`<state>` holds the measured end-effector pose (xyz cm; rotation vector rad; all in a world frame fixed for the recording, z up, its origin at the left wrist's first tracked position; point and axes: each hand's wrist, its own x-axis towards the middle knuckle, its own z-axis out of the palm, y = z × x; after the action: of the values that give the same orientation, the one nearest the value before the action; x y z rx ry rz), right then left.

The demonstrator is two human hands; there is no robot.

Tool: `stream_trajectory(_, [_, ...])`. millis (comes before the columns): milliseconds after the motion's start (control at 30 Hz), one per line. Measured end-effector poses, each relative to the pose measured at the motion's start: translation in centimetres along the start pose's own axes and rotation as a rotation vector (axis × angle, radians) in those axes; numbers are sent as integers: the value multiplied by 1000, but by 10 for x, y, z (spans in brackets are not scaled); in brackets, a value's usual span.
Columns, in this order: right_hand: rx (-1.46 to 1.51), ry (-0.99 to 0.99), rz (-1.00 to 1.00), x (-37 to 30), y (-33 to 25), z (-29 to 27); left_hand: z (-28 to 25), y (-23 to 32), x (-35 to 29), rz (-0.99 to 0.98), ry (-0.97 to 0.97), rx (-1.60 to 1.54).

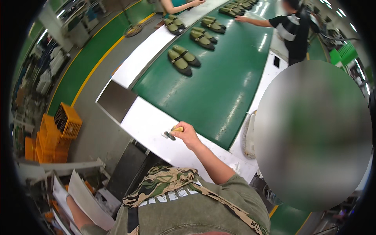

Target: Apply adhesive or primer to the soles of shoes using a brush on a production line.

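Observation:
My right hand (188, 136) is closed over the white near ledge of the green conveyor. Its fingers pinch a small tool with a yellowish, wood-like handle (178, 129). Just below the fingertips is a small dark piece (169, 136) with something white beside it; whether it belongs to the tool I cannot tell. At lower left, my left forearm (77, 213) reaches toward a white panel (86, 197), and the left hand itself is hidden. Beyond my right hand, a pair of olive-green strap shoes with dark toes (183, 60) lies on the belt.
The green conveyor belt (196, 94) carries several more shoe pairs (203, 38) farther off. A person in black (299, 31) reaches across from the right; another in teal (176, 7) is at far left. Orange crates (51, 135) are stacked on the left floor. A blurred disc covers the right.

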<state>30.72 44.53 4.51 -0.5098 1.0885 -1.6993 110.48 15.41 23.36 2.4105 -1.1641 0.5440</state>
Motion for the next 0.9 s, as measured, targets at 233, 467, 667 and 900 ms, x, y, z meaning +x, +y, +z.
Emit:
stream_trajectory(233, [-83, 354, -123, -30, -17, -60, 89, 457, -273, 898, -789, -685])
stream_trajectory(467, [-32, 785, -167, -48, -27, -54, 68, 703, -489, 1947, -928, -483])
stream_trajectory(667, [-127, 1198, -172, -81, -22, -36, 38, 843, -621, 2456, -533, -652])
stream_trajectory(900, [-112, 1548, -154, -90, -35, 9, 124, 925, -676, 2521, -272, 69])
